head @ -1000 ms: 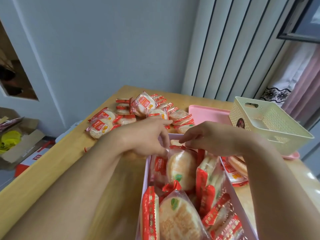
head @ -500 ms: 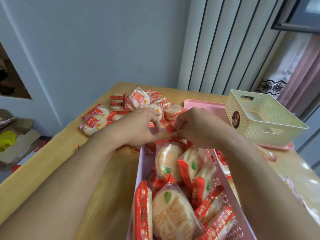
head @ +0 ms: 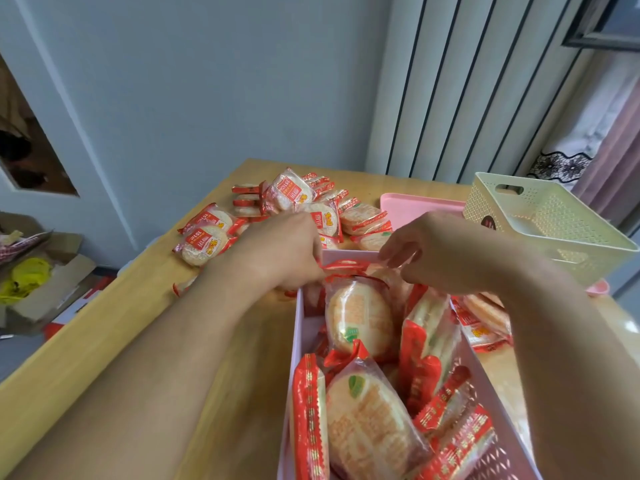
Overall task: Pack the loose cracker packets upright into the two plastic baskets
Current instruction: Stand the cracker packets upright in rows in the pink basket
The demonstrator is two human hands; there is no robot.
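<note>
A pink plastic basket (head: 297,344) stands in front of me, holding several red-and-clear cracker packets (head: 360,317), most on edge. At its far end both hands pinch one packet (head: 343,265) by its red top seam. My left hand (head: 277,251) grips the seam's left end and my right hand (head: 433,251) the right end. A cream plastic basket (head: 554,223) sits at the back right, with nothing visible inside. A pile of loose packets (head: 277,206) lies on the wooden table (head: 138,323) beyond the pink basket.
A pink tray (head: 415,206) lies under the cream basket. More packets (head: 485,323) lie on the table right of the pink basket. An open cardboard box (head: 45,282) sits on the floor at the left. The wall and a ribbed panel stand behind the table.
Both hands stay together at the basket's far end on the same packet. The view has shifted slightly, and the packet's red seam now shows between my fingers.
</note>
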